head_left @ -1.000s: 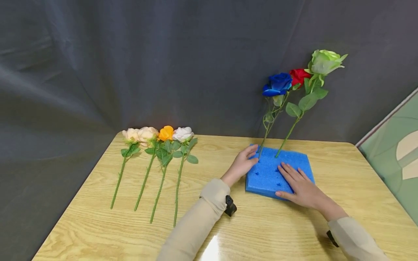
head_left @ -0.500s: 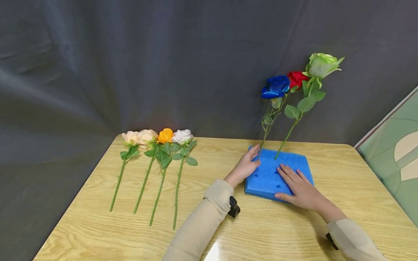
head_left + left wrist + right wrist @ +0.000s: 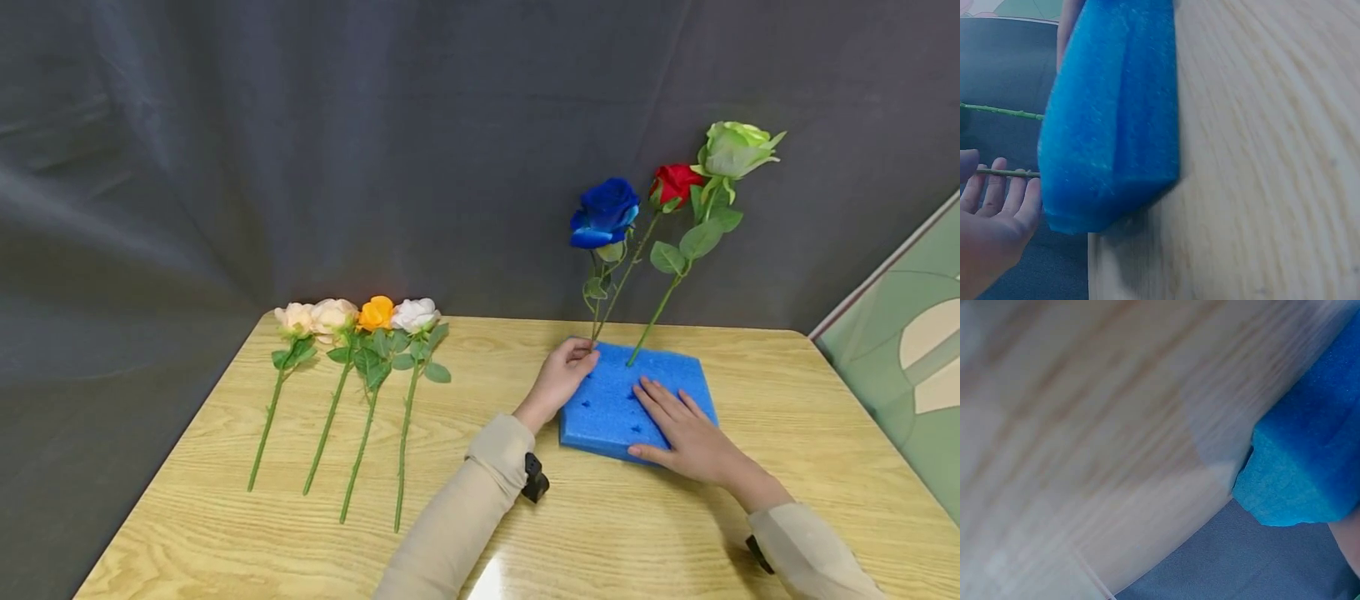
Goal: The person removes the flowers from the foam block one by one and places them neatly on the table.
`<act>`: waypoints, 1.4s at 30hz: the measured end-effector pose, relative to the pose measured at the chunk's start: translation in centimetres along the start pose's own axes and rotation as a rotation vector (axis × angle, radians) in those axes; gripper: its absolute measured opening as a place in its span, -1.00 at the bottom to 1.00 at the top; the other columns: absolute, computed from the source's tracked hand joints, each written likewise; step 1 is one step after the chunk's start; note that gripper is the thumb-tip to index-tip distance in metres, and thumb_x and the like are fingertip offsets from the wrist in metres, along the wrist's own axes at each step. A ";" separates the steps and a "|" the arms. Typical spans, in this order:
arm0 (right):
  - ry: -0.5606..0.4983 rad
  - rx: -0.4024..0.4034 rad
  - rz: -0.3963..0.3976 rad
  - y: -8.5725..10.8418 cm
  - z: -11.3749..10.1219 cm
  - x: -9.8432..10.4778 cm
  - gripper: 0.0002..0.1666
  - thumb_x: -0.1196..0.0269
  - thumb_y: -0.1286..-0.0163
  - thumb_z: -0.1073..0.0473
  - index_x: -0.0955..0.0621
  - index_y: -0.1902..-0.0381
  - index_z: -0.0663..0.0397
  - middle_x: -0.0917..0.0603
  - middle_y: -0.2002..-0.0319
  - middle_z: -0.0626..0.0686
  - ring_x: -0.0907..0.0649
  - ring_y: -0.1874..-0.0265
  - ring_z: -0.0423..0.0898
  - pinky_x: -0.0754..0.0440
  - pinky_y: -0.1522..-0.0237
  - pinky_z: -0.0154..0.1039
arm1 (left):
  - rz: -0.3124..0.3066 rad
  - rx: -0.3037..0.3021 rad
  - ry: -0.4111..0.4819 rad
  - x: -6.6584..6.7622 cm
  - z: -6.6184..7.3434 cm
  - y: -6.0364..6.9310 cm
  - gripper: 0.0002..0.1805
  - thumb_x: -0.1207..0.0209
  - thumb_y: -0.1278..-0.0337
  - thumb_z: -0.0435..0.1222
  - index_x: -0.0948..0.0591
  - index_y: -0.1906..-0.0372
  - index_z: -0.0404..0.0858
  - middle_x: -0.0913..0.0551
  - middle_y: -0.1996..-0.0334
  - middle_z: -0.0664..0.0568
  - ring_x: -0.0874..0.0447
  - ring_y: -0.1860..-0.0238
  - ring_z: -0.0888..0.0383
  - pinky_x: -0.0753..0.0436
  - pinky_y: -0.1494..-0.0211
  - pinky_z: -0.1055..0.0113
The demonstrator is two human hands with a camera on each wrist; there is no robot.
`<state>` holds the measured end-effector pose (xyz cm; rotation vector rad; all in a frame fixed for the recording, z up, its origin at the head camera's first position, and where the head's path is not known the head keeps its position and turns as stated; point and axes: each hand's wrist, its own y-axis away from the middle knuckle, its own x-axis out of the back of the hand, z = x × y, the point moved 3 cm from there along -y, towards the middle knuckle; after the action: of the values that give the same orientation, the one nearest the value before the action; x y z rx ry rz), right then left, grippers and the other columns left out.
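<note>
A blue foam block (image 3: 600, 425) lies on the table, with a few small holes in its top. My left hand (image 3: 558, 379) is at its back left corner and pinches the lower stem of the blue rose (image 3: 603, 212). In the left wrist view, thumb and fingers (image 3: 1015, 199) meet around a thin stem (image 3: 1007, 173) beside the foam. A red rose (image 3: 672, 185) rises behind the blue one; its stem base is hidden by the hand. The green rose (image 3: 738, 152) stands tilted in the foam. My right hand (image 3: 690, 437) rests flat on the block, fingers straight.
Several artificial flowers lie in a row at the left: two peach ones (image 3: 333, 318), an orange one (image 3: 377, 313) and a white one (image 3: 416, 315). A dark curtain (image 3: 480, 150) hangs behind the wooden table (image 3: 285, 550). A green patterned panel (image 3: 900, 350) stands at the right.
My left fingers have closed on the stem at the back left corner. The blue rose has swung left, away from the red one. My right hand stays on the foam.
</note>
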<state>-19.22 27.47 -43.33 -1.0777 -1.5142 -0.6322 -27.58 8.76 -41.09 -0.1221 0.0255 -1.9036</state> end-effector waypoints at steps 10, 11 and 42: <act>0.003 0.010 0.007 0.0 -0.1 0.1 0.03 -0.22 -0.27 -0.23 -0.12 -0.47 0.22 -0.15 -0.45 0.32 -0.02 -0.53 0.06 0.41 -0.55 -0.22 | 0.112 -0.036 0.046 0.9 -0.5 0.0 -0.73 -0.05 -0.36 -0.29 -0.60 0.02 -0.39 -0.63 0.04 -0.25 -0.63 0.10 0.07 -0.67 0.05 0.37; 0.006 0.013 0.011 0.0 -0.1 0.0 0.03 -0.22 -0.27 -0.23 -0.12 -0.47 0.22 -0.16 -0.45 0.32 -0.02 -0.53 0.05 0.41 -0.55 -0.23 | 0.116 -0.034 0.041 1.0 -0.5 0.0 -0.73 -0.05 -0.37 -0.28 -0.60 0.02 -0.39 -0.63 0.05 -0.26 -0.63 0.12 0.07 -0.67 0.06 0.39; -0.028 -0.045 -0.055 -0.1 0.0 -0.1 -0.02 -0.22 -0.26 -0.26 -0.16 -0.48 0.05 -0.10 -0.48 0.29 -0.12 -0.45 0.30 0.04 -0.44 0.25 | 0.054 -0.072 0.089 2.2 2.4 1.8 -0.60 0.03 -0.40 -0.36 -0.38 -0.29 -0.19 -0.56 0.04 -0.39 -0.65 0.10 -0.23 -0.74 0.08 0.18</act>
<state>-19.29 27.41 -43.38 -1.0858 -1.5645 -0.6948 -26.37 6.18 -38.64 -0.0843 0.1559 -1.8540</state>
